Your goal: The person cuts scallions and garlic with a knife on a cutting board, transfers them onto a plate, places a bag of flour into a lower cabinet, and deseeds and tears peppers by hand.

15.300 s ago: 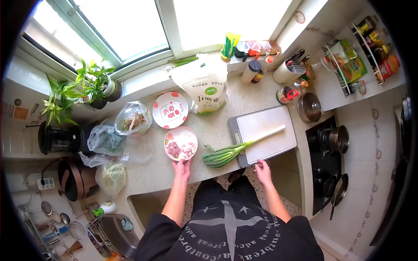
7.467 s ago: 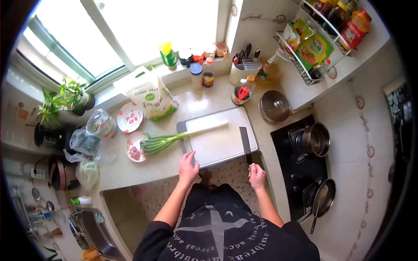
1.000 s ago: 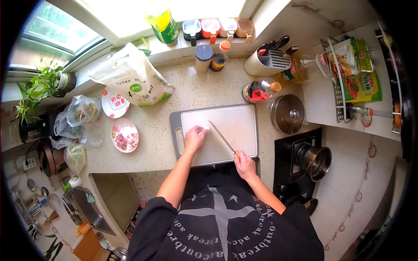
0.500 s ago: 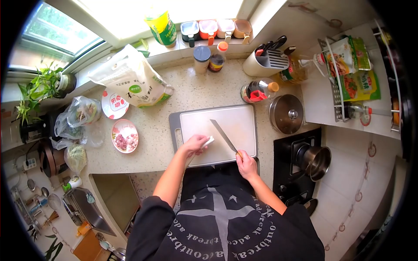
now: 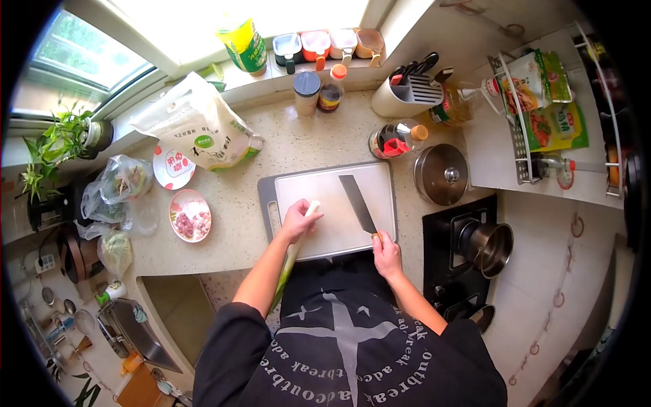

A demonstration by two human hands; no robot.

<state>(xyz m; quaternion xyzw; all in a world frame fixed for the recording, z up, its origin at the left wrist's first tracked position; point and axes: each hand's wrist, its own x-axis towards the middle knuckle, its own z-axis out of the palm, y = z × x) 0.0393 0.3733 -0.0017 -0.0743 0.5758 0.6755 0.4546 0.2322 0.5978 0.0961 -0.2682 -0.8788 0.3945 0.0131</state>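
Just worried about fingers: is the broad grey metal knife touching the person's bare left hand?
Apart: the head view shows the white rectangular cutting board between the knife and left hand.

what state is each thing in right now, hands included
left hand: closed around the green onion
right hand: gripping the knife
green onion: held, white end over the cutting board
knife: held, blade apart from the green onion
cutting board: lying flat
bowl: holding cut meat
stovetop pot: uncovered
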